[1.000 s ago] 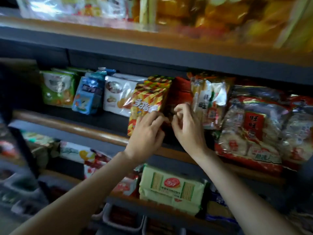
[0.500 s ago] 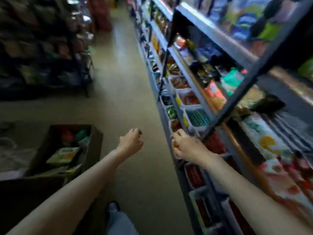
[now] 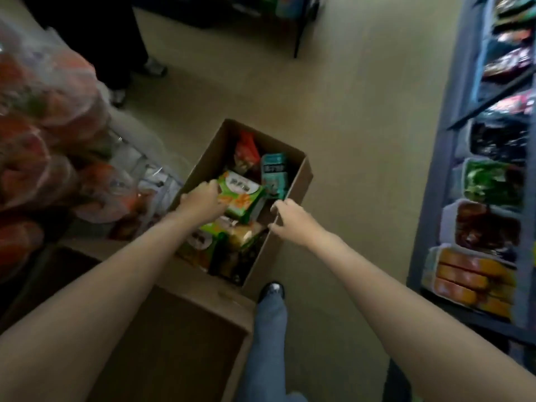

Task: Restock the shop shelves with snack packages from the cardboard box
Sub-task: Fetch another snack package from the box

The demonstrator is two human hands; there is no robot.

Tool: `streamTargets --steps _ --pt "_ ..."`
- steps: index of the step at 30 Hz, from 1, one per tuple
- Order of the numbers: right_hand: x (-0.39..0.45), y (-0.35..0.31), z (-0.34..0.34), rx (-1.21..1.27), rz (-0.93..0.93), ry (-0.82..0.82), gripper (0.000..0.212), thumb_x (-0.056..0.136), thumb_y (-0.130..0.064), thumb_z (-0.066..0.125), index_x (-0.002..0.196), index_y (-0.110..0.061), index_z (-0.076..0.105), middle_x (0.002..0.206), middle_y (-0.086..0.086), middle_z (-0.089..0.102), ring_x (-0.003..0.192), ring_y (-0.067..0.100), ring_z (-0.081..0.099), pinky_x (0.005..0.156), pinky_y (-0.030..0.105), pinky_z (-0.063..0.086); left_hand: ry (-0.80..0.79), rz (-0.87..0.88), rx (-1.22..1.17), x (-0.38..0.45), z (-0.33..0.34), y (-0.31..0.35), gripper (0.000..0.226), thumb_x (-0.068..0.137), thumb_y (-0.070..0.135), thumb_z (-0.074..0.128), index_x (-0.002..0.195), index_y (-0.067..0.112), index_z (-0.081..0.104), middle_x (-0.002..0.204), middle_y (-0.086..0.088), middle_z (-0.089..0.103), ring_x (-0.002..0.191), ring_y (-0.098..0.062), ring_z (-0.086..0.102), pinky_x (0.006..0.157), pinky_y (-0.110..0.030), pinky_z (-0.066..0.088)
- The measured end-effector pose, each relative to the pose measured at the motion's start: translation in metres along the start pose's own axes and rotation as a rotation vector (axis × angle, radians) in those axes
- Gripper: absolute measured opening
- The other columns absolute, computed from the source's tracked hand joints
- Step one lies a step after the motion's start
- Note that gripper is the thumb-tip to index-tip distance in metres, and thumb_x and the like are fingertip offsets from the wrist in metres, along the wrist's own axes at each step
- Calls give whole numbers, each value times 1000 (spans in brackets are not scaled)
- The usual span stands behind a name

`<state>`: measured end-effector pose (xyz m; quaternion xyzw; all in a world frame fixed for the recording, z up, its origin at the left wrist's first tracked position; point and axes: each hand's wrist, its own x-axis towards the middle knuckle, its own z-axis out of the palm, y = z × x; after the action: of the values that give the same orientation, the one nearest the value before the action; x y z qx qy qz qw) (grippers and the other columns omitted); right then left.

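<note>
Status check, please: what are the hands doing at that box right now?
Left hand grips green snack pack in cardboard box. Right hand at box rim, empty. Nothing blocking.

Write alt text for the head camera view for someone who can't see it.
A person's left hand grips a green snack package in an open cardboard box of snacks on the shop floor; the right hand reaches over the box's edge. Stocked shelves stand right.

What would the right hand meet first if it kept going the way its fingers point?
Probably the teal package standing in the cardboard box. The right hand hovers at the box's right wall, fingers aimed up-left into it; depth is unclear, so it may pass above.
</note>
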<state>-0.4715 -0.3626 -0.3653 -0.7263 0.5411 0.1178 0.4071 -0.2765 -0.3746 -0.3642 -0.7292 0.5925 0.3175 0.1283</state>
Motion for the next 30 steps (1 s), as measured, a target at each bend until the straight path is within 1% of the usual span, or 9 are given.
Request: streamTargets --steps 5,10,12,15,20,23,25,27,30 --pt "81 -6 76 -237 -137 -99 49 89 -40 57 125 -9 45 124 12 46 117 32 41 89 39 39 -192 99 187 46 26 -29 36 91 27 51 123 11 45 122 -13 52 113 -32 51 90 -39 42" --pt "114 -6 136 -629 -207 -153 80 80 -45 66 140 -9 27 136 14 39 126 34 35 101 45 32 -284 109 190 71 52 -55 35 92 26 49 124 13 46 123 -10 53 109 -29 53 85 -38 46" --pt "120 -3 153 -663 -209 -67 70 83 -33 64 137 -7 28 134 15 41 121 34 41 98 44 35 -296 90 181 74 60 -64 35 92 25 48 124 13 46 123 -10 54 110 -29 53 88 -38 46" --pt "128 -4 158 -625 -224 81 34 92 -12 47 125 -6 44 125 13 52 113 32 52 94 40 36 -314 71 187 72 64 -71 33 92 25 48 123 14 47 120 -10 55 108 -29 53 89 -40 46" --pt "118 -24 88 -441 -211 175 25 88 -1 45 107 -5 59 112 14 61 108 33 56 89 38 39 -247 -17 119 57 42 -55 35 91 26 51 121 8 50 121 -15 55 110 -33 54 88 -38 45" --pt "87 -33 13 -274 -205 261 16 84 -8 53 96 -8 62 107 15 63 101 34 60 82 38 46 -212 -227 -288 37 12 -14 45 95 35 47 121 0 50 117 -20 60 104 -33 60 80 -38 50" --pt "49 -37 -34 -251 -247 274 10 82 -14 56 90 -12 62 105 13 64 99 33 60 78 35 47 -321 -327 -620 16 -14 19 54 94 53 38 128 11 41 115 -13 62 98 -23 63 76 -38 46" --pt "-1 -37 -71 -347 -315 311 13 83 -17 56 91 -9 63 104 13 64 97 31 60 77 35 45 -418 -309 -711 -6 -38 51 60 84 72 33 119 24 41 102 -3 66 84 -12 61 81 -37 35" --pt "-91 -25 -100 -414 -438 488 16 82 -14 56 84 -1 64 90 18 66 82 35 63 67 38 46 -416 -182 -779 -42 -56 106 45 81 66 46 86 22 50 78 5 58 74 -7 52 76 -31 33"
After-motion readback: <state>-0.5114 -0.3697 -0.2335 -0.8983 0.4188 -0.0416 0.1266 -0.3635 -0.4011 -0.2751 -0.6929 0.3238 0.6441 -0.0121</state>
